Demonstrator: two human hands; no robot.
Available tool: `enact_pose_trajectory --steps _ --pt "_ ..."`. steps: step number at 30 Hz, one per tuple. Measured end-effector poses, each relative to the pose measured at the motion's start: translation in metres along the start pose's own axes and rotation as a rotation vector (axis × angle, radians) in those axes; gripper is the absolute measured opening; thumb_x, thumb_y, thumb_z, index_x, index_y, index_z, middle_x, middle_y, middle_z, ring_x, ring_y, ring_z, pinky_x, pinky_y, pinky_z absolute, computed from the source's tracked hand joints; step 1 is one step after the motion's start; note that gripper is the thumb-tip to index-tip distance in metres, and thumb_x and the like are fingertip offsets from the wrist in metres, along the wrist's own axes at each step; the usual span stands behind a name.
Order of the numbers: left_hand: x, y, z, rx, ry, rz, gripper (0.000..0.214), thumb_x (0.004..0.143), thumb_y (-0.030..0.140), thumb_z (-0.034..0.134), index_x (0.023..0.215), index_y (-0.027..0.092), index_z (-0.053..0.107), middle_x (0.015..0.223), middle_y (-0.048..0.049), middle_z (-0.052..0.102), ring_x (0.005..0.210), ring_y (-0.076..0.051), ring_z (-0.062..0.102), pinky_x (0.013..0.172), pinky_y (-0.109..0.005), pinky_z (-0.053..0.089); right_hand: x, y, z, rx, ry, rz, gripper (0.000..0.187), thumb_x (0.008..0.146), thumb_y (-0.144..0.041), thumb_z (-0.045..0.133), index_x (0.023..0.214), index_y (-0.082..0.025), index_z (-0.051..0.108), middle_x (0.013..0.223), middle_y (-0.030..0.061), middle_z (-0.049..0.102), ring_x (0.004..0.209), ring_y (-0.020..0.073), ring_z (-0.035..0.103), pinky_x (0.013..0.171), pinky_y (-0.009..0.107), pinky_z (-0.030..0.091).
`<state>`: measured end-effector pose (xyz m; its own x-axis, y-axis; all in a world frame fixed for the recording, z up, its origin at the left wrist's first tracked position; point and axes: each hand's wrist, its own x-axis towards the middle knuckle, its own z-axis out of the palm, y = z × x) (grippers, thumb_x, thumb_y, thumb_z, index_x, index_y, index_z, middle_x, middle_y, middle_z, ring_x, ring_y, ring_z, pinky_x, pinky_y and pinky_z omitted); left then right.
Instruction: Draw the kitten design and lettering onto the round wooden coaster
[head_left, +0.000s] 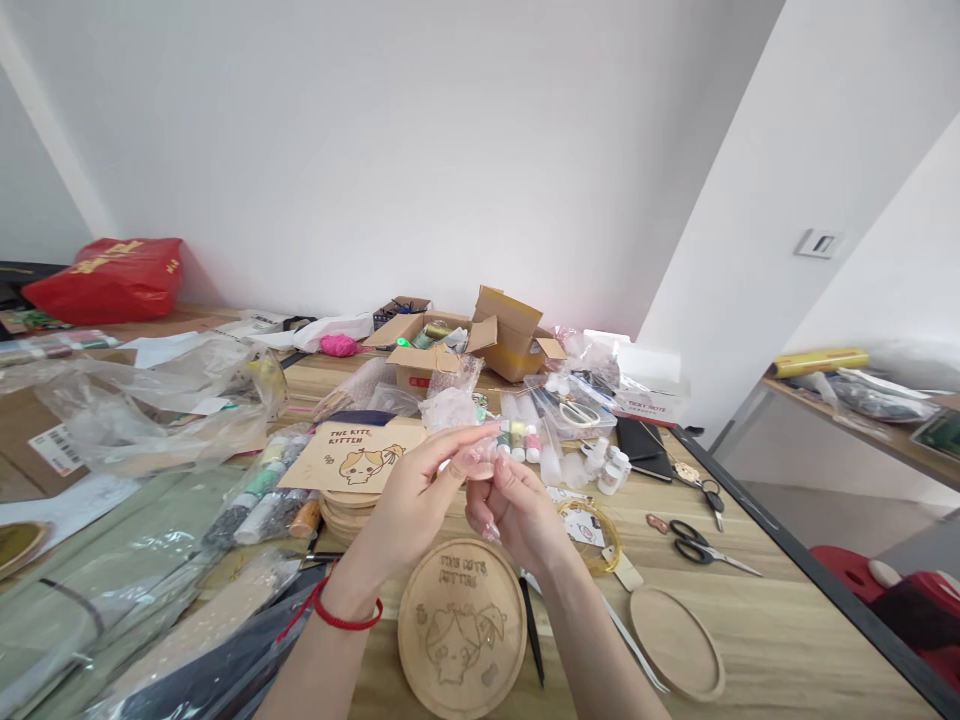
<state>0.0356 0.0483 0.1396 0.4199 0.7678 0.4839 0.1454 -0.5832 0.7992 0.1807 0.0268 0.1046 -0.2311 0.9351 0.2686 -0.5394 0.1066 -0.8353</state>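
Above the near middle of the table, my left hand (420,495) and my right hand (525,510) meet, both closed on a small clear plastic piece (477,464). Its exact kind is hard to make out, and my fingers cover part of it. Below them lies a round wooden disc (463,640) with a kitten outline and lettering. A black pen (533,630) rests to its right, beside white tweezers (634,645). To the left, a card with the coloured kitten drawing (349,455) leans on stacked wooden discs (346,515).
An oval wooden tray (679,645) and black-handled scissors (709,550) lie on the right, near the dark table edge. Small white bottles (613,472) and open cardboard boxes (506,345) stand farther back. Plastic-wrapped packages (112,580) crowd the left side.
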Motion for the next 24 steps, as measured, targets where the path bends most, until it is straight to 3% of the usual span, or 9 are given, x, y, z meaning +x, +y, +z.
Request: enact_pose_trajectory --steps 4,8,12,16,20,24 --pt "0.0 -0.004 -0.002 0.005 -0.032 0.042 0.031 0.097 0.04 0.05 0.118 0.028 0.069 0.127 -0.0028 0.066 0.121 -0.022 0.059 0.108 -0.04 0.045 -0.002 -0.005 -0.004 -0.049 -0.003 0.061 0.044 0.074 -0.061 0.072 0.084 -0.018 0.064 0.055 -0.0034 0.057 0.043 0.0094 0.048 0.039 0.02 0.038" --pt "0.001 -0.006 0.006 0.016 -0.006 0.106 0.028 0.097 0.035 0.049 0.113 0.026 0.071 0.128 -0.0032 0.066 0.12 -0.021 0.059 0.107 -0.038 0.045 0.0 -0.007 -0.002 -0.084 0.065 0.028 0.041 0.067 -0.055 0.08 0.079 -0.018 0.066 0.066 0.0013 0.065 0.059 0.0142 0.06 0.057 0.028 0.053" --pt "-0.001 -0.004 0.025 0.043 0.186 0.181 0.026 0.099 0.031 0.044 0.105 0.022 0.068 0.114 -0.0051 0.069 0.11 -0.019 0.062 0.099 -0.034 0.048 0.0 -0.005 0.011 -0.059 0.135 -0.057 0.038 0.072 -0.056 0.076 0.076 -0.02 0.066 0.062 -0.0009 0.06 0.056 0.0127 0.055 0.057 0.026 0.049" --pt "-0.003 -0.002 0.038 0.106 0.326 0.24 0.026 0.101 0.027 0.038 0.101 0.02 0.063 0.103 -0.0054 0.066 0.101 -0.018 0.061 0.093 -0.033 0.048 -0.001 0.001 0.026 -0.01 0.211 -0.053 0.039 0.07 -0.057 0.076 0.081 -0.021 0.066 0.06 -0.0038 0.053 0.054 0.0105 0.048 0.053 0.022 0.043" --pt "-0.004 -0.002 0.04 0.108 0.366 0.216 0.027 0.101 0.029 0.037 0.101 0.02 0.062 0.102 -0.0049 0.066 0.098 -0.017 0.06 0.09 -0.031 0.049 -0.001 0.004 0.028 -0.021 0.239 -0.025 0.042 0.069 -0.059 0.076 0.087 -0.022 0.067 0.062 -0.0036 0.054 0.053 0.0107 0.047 0.052 0.023 0.043" --pt "-0.001 0.001 0.037 0.009 0.308 0.074 0.033 0.101 0.039 0.039 0.105 0.021 0.066 0.106 -0.0061 0.069 0.097 -0.019 0.063 0.089 -0.033 0.051 0.002 0.003 0.017 -0.069 0.166 -0.048 0.039 0.073 -0.058 0.073 0.087 -0.022 0.068 0.065 -0.0017 0.059 0.057 0.0128 0.054 0.056 0.025 0.047"
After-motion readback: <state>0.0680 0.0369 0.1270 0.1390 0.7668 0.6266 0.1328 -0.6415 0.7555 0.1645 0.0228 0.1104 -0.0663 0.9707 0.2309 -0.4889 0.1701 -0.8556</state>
